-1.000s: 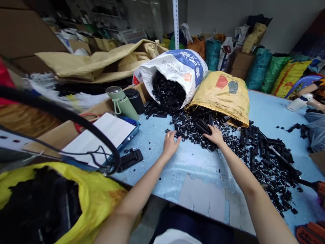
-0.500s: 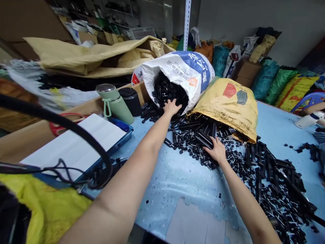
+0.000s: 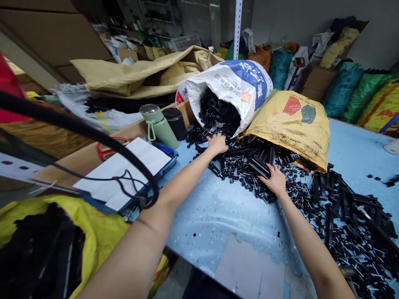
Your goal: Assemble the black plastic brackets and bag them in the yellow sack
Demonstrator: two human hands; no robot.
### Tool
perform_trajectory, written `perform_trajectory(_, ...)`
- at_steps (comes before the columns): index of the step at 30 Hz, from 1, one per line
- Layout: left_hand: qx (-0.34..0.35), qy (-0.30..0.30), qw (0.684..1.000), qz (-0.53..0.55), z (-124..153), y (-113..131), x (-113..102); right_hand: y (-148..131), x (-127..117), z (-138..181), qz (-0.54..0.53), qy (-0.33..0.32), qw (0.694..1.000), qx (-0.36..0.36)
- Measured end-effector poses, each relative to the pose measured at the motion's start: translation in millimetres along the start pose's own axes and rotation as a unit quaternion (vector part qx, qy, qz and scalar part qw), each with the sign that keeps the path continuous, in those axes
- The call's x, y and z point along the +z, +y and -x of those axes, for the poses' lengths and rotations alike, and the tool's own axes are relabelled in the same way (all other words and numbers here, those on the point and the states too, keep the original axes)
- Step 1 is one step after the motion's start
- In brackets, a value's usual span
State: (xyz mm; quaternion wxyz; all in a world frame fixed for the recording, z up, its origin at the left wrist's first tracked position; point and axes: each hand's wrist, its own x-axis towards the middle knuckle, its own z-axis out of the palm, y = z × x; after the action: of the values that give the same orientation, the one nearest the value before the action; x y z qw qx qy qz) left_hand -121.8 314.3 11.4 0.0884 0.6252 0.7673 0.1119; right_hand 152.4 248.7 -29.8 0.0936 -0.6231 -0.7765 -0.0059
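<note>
My left hand (image 3: 217, 144) is palm down on small black plastic parts spilling from the mouth of a white and blue woven sack (image 3: 220, 79). Its fingers are apart, the tips partly lost among the dark pieces. My right hand (image 3: 274, 181) grips a few long black plastic strips (image 3: 259, 166) between thumb and fingers. It rests in front of a yellow woven sack (image 3: 289, 120), which lies on its side with black parts coming out. Around this hand spread small black pieces with metal pins (image 3: 246, 172).
Longer black strips (image 3: 346, 199) lie heaped on the blue table (image 3: 212, 211) at right. To the left are a green flask (image 3: 162, 128), a black cup (image 3: 175, 122), white paper (image 3: 124, 166) and red scissors (image 3: 104, 151). A black cable (image 3: 102, 143) crosses the near left, above a yellow sack (image 3: 102, 236).
My left hand has drawn back slightly from the white sack's mouth, toward the table. My right hand stays on the black strips. The view has swung left, showing more of the near yellow sack.
</note>
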Motion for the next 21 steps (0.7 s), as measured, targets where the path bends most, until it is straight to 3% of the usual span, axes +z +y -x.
perform_trajectory(2,0.028,0.066,0.997,0.026,-4,20,2,-1,0,0,0.002,-0.004,1.0,0.003)
perform_trajectory(5,0.019,0.092,0.995,0.041,-21,36,5,1,1,2,0.0,-0.012,1.0,0.006)
perform_trajectory(9,0.043,0.123,0.991,0.029,-53,35,-3,2,-1,6,-0.017,-0.002,1.0,0.012)
perform_trajectory(12,0.07,0.145,0.987,0.021,-84,31,-21,-14,-11,-8,-0.029,0.053,0.997,-0.047)
perform_trajectory(17,0.086,0.201,0.973,0.069,-132,33,-45,-85,-14,-93,-0.063,0.062,0.968,-0.236)
perform_trajectory(19,0.078,0.212,0.972,0.07,-142,32,-47,-115,-3,-137,-0.067,0.041,0.967,-0.242)
perform_trajectory(21,0.066,0.216,0.972,0.062,-150,27,-44,-138,12,-177,-0.064,0.01,0.979,-0.192)
